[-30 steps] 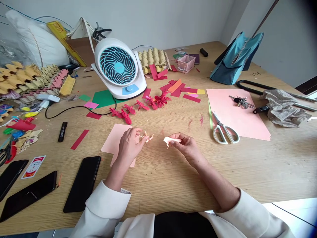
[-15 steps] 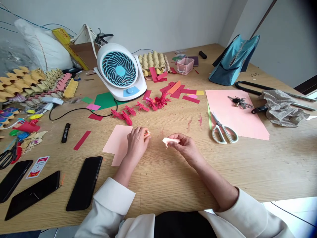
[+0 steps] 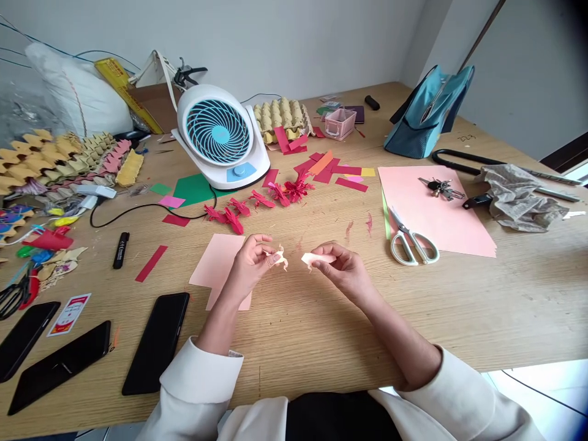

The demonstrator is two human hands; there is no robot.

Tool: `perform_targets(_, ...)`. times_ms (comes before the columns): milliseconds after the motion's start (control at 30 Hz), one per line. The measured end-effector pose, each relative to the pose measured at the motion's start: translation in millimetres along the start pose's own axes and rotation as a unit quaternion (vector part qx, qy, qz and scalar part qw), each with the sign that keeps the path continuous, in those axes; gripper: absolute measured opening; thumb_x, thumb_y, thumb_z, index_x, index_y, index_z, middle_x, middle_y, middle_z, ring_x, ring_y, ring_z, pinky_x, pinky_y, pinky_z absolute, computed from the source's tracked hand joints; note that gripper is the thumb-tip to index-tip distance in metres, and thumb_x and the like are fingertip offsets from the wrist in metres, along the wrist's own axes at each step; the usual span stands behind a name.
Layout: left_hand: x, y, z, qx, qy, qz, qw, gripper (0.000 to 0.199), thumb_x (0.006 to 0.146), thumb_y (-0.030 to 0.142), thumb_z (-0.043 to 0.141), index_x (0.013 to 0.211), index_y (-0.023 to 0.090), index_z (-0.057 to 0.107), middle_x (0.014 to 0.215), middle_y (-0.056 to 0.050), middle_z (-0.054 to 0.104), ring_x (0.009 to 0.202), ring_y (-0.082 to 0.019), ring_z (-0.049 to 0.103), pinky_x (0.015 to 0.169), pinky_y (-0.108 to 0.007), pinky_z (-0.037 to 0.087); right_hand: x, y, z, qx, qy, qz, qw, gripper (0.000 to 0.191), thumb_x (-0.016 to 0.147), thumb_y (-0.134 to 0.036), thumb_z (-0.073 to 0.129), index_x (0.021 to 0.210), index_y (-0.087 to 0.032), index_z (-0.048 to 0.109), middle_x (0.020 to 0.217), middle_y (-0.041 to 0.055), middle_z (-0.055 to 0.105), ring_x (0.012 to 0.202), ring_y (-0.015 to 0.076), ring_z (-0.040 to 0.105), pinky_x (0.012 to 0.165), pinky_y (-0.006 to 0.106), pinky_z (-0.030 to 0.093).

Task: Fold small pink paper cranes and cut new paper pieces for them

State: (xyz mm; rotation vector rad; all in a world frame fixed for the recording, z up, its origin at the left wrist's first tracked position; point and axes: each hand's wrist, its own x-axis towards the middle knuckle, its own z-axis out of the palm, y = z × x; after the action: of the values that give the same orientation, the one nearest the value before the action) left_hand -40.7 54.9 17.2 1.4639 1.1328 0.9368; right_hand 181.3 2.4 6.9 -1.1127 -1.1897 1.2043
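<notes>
Between its thumb and fingers my left hand pinches a small pale pink cut-paper piece with curled, thin ends. A short gap away, my right hand grips a folded pale pink paper piece that has a thin curl hanging below it. The two pieces do not touch. Pale pink sheets lie beside and partly under my left forearm. Beyond my hands is a row of red cut-paper shapes. White-handled scissors rest to the right, partly on a large pink sheet.
A white fan stands at the back, with its cable running left. Red paper strips lie behind the cut shapes. Three dark phones, one of them a black phone, are at the left front. A blue bag stands back right.
My left hand has turned, bringing its paper piece with curled ends into clear view. My right hand stays nearly in place with its folded piece. The camera view has shifted slightly.
</notes>
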Motion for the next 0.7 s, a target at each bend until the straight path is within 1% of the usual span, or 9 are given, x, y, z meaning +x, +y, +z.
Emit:
perform_targets(100, -9, 9, 6.5, -0.051, -0.038, -0.007, 0.998, 0.027, 0.079, 0.036, 0.074, 0.091, 0.017, 0.059, 0.087, -0.003, 0.069, 0.069, -0.014, 0.068, 0.064, -0.026, 0.052, -1, -2, -1, -0.056, -0.017, -0.075, 0.995, 0.023, 0.083, -0.043, 0.071, 0.089, -0.021, 0.070, 0.093, 0.0067, 0.066, 0.086, 0.0197, 0.061, 0.077, 0.033, 0.047)
perform_targets(133, -11, 10, 8.2, -0.056, -0.046, -0.004, 0.997, 0.025, 0.080, 0.036, 0.074, 0.087, 0.016, 0.061, 0.090, -0.004, 0.069, 0.071, -0.014, 0.067, 0.065, -0.026, 0.053, -1, -3, 0, -0.066, -0.027, -0.087, 0.994, 0.022, 0.084, -0.043, 0.070, 0.090, -0.022, 0.071, 0.093, 0.0071, 0.066, 0.088, 0.0205, 0.061, 0.079, 0.034, 0.047)
perform_targets(200, -15, 11, 10.8, -0.060, -0.055, 0.005, 0.997, 0.023, 0.079, 0.034, 0.075, 0.087, 0.016, 0.065, 0.094, -0.006, 0.069, 0.076, -0.015, 0.067, 0.070, -0.029, 0.055, -2, -3, 0, -0.073, -0.039, -0.097, 0.992, 0.022, 0.086, -0.043, 0.068, 0.091, -0.022, 0.071, 0.092, 0.0073, 0.066, 0.090, 0.0212, 0.061, 0.081, 0.035, 0.048)
perform_targets(267, -16, 12, 12.4, -0.059, -0.060, 0.015, 0.996, 0.023, 0.076, 0.032, 0.078, 0.090, 0.016, 0.067, 0.095, -0.006, 0.068, 0.082, -0.016, 0.067, 0.075, -0.030, 0.056, -2, -1, 0, -0.072, -0.042, -0.099, 0.992, 0.022, 0.086, -0.043, 0.068, 0.092, -0.023, 0.072, 0.092, 0.0070, 0.066, 0.090, 0.0211, 0.061, 0.081, 0.035, 0.048)
perform_targets(400, -18, 15, 14.8, -0.041, -0.067, 0.050, 0.996, 0.021, 0.076, 0.029, 0.078, 0.091, 0.017, 0.070, 0.093, -0.005, 0.067, 0.084, -0.016, 0.066, 0.076, -0.030, 0.056, -3, 1, -1, -0.065, -0.048, -0.105, 0.991, 0.019, 0.087, -0.041, 0.068, 0.090, -0.023, 0.072, 0.092, 0.0066, 0.066, 0.090, 0.0209, 0.060, 0.081, 0.035, 0.048)
perform_targets(500, -18, 16, 16.5, -0.016, -0.051, 0.077, 0.996, 0.019, 0.077, 0.029, 0.077, 0.090, 0.017, 0.071, 0.092, -0.006, 0.066, 0.086, -0.017, 0.065, 0.077, -0.030, 0.056, -3, 0, 0, -0.060, -0.039, -0.088, 0.994, 0.019, 0.086, -0.041, 0.069, 0.090, -0.023, 0.072, 0.092, 0.0071, 0.066, 0.089, 0.0212, 0.060, 0.079, 0.035, 0.049)
perform_targets(600, -20, 16, 17.3, 0.004, -0.045, 0.091, 0.995, 0.017, 0.078, 0.028, 0.076, 0.090, 0.018, 0.071, 0.092, -0.006, 0.066, 0.088, -0.018, 0.064, 0.078, -0.031, 0.056, -3, -3, 0, -0.057, -0.031, -0.066, 0.996, 0.023, 0.084, -0.044, 0.071, 0.089, -0.022, 0.072, 0.092, 0.0074, 0.066, 0.088, 0.0212, 0.061, 0.076, 0.035, 0.049)
perform_targets(700, -21, 13, 17.2, 0.027, -0.039, 0.101, 0.994, 0.015, 0.079, 0.027, 0.075, 0.091, 0.019, 0.070, 0.094, -0.007, 0.067, 0.090, -0.019, 0.065, 0.080, -0.032, 0.056, -3, -5, 2, -0.058, -0.035, -0.059, 0.996, 0.024, 0.082, -0.045, 0.072, 0.087, -0.021, 0.073, 0.090, 0.0073, 0.066, 0.086, 0.0211, 0.061, 0.076, 0.034, 0.049)
